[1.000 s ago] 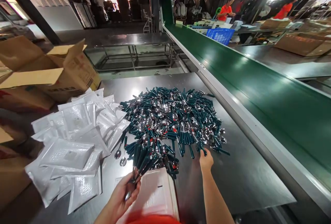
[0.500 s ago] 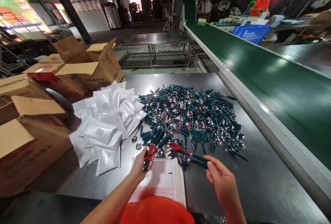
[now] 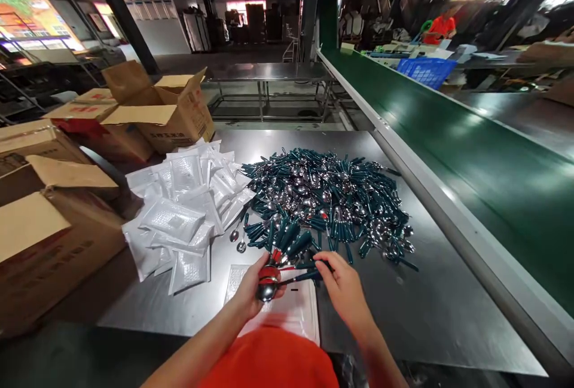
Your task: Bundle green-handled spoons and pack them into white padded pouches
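Several dark-green-handled spoons [image 3: 268, 290] are gathered by their bowls in my left hand [image 3: 252, 289], their handles fanning away from me. My right hand [image 3: 343, 283] pinches the handle ends of spoons [image 3: 305, 274] whose bowls rest at my left palm. Beyond both hands lies a wide heap of spoons [image 3: 309, 188] with shiny bowls and dark green handles. Two loose spoons [image 3: 241, 247] lie at the heap's left edge. Below my hands is a stack of white padded envelopes [image 3: 302, 310], partly covered by my arms and red top.
White bubble mailers [image 3: 174, 220] are piled left of the heap on the metal table [image 3: 385, 322]. Open cardboard boxes [image 3: 81, 244] stand along the left side. A green conveyor belt [image 3: 448, 131] runs along the right. A person in orange [image 3: 442, 28] is far back right, near a blue basket [image 3: 426, 71].
My right hand has moved left and brought its spoons to my left hand, so the bowls now meet at the left palm. The view has shifted slightly.
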`<state>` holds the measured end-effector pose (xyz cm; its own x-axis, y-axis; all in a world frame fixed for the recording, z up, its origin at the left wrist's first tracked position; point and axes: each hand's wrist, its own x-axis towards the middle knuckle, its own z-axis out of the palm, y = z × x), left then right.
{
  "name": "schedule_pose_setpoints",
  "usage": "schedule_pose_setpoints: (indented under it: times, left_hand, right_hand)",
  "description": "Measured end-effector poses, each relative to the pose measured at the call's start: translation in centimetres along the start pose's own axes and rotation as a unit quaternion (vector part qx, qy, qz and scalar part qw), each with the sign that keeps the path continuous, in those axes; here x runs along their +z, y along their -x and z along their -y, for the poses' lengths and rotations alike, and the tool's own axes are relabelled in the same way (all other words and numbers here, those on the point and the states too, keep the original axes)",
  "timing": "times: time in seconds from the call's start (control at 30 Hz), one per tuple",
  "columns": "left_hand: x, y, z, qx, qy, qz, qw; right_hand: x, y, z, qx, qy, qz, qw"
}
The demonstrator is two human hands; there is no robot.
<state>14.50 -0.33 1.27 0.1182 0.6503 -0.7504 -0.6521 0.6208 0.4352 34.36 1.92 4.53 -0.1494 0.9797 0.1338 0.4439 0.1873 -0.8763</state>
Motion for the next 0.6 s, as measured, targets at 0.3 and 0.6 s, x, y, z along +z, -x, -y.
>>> schedule_pose_setpoints:
  times: [0.3,0.6]
  left_hand:
    - [0.6,1.8,0.1,0.029,-0.042,0.045,0.998]
    - [0.5,2.0,0.3,0.115,-0.076,0.009,0.99]
  right_hand:
    - [0.6,0.5,-0.1,0.05,0.026,-0.108,0.993]
    - [0.7,1.0,1.1,-0.009,-0.002,-0.095,0.995]
